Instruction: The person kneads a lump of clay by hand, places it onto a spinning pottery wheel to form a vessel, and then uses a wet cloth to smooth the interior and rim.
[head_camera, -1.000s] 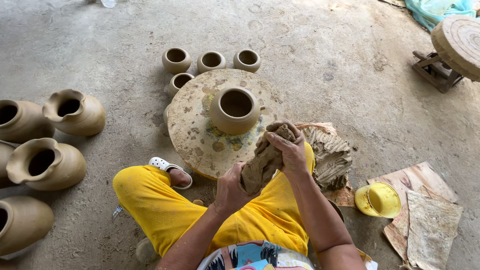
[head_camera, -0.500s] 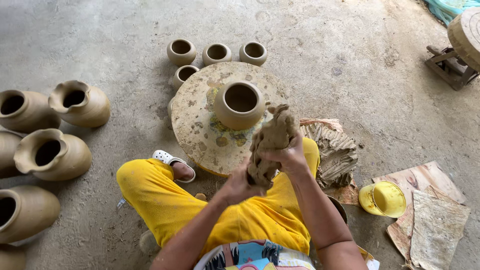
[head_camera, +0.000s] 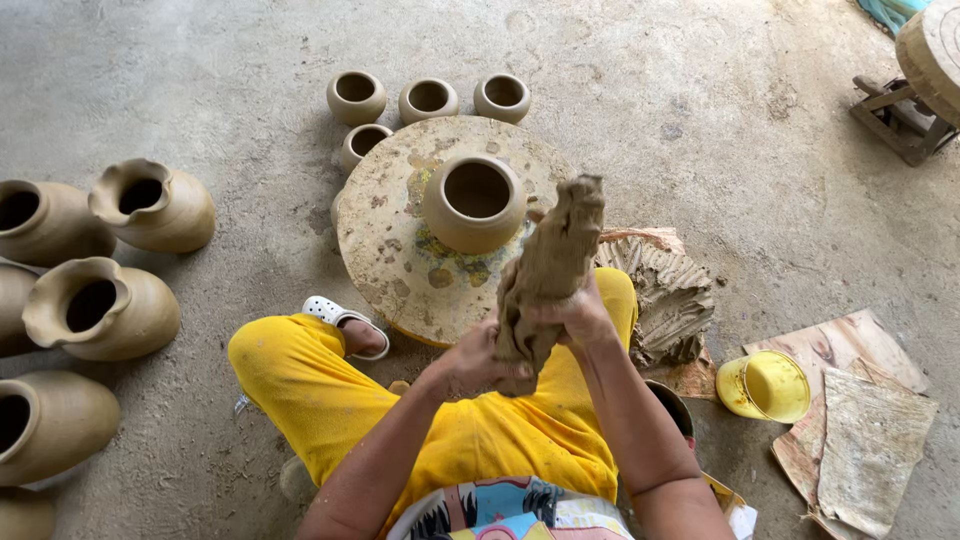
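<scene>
Seated person in yellow trousers, both hands on a clay lump (head_camera: 548, 270) held upright over the lap. Left hand (head_camera: 470, 362) grips its lower end, right hand (head_camera: 575, 312) wraps the middle. Just ahead, a round wheel (head_camera: 385, 250) carrying one pot (head_camera: 474, 203). Four small pots (head_camera: 428, 100) sit on the floor beyond the wheel. Big jars (head_camera: 100, 310) line the left edge. Right of the lump, a ridged clay slab (head_camera: 665, 290); further right, a yellow bucket (head_camera: 765, 386) beside cardboard sheets (head_camera: 870, 440). Wooden stool (head_camera: 900, 110) top right.
</scene>
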